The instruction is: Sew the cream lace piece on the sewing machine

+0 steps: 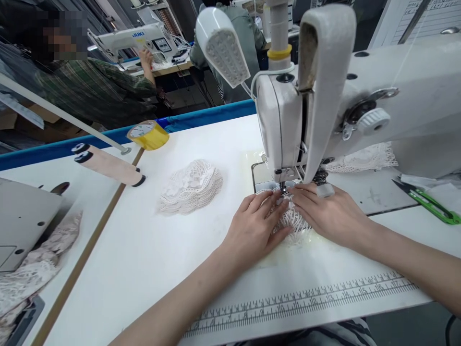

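A piece of white lace (293, 222) lies under the needle of a white sewing machine (280, 120). My left hand (254, 223) rests flat on its left side, fingers stretched toward the presser foot (283, 187) and thumb apart. From the right, my right hand (329, 214) lies on the lace too, fingers extended and their tips close to the foot. Both hands press the fabric from above, and they cover much of it. A stack of lace pieces (194, 185) sits on the white table (151, 269), left of my left hand.
Green thread snips (430, 199) lie at the right, and more lace (363, 158) rests behind the machine's needle end. A yellow tape roll (149, 134) and thread cones (108, 166) stand at the back left. A ruler strip (298, 300) runs along the front edge. Two people sit beyond.
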Action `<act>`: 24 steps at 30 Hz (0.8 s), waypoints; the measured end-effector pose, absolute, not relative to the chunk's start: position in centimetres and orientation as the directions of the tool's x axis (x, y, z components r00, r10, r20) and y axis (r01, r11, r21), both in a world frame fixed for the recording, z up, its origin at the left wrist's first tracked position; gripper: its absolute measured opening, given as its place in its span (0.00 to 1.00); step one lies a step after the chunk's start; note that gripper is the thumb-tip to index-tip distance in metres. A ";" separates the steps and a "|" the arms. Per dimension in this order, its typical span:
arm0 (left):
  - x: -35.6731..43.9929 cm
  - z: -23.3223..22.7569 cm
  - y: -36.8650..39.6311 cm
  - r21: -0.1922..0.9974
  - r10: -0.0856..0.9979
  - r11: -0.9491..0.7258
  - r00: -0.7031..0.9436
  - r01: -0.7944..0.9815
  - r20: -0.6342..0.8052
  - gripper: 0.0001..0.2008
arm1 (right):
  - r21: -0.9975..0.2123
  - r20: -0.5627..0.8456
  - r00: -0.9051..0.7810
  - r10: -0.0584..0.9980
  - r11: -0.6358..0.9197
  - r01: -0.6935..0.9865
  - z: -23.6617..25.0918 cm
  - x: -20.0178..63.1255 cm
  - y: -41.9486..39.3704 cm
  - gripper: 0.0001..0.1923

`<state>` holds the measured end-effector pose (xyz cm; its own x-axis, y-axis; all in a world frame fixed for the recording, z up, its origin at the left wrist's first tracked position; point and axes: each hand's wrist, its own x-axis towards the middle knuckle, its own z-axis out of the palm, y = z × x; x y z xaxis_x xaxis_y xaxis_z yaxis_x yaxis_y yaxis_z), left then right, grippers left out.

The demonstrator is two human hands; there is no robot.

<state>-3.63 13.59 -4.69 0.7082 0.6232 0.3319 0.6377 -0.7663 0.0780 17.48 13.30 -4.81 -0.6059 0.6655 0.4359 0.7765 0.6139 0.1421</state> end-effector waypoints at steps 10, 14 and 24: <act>-3.1 -4.5 13.1 -0.016 0.630 -0.740 0.702 0.672 0.333 0.22 | 0.206 0.436 -0.637 0.635 0.619 0.758 -4.8 18.0 13.6 0.15; -3.1 -4.5 13.1 -0.020 0.626 -0.743 0.705 0.669 0.332 0.22 | 0.212 0.433 -0.639 0.636 0.617 0.758 -4.8 17.9 13.6 0.15; -3.1 -4.8 13.1 -0.010 0.640 -0.725 0.679 0.689 0.360 0.23 | 0.205 0.426 -0.623 0.657 0.600 0.773 -5.0 17.8 13.7 0.15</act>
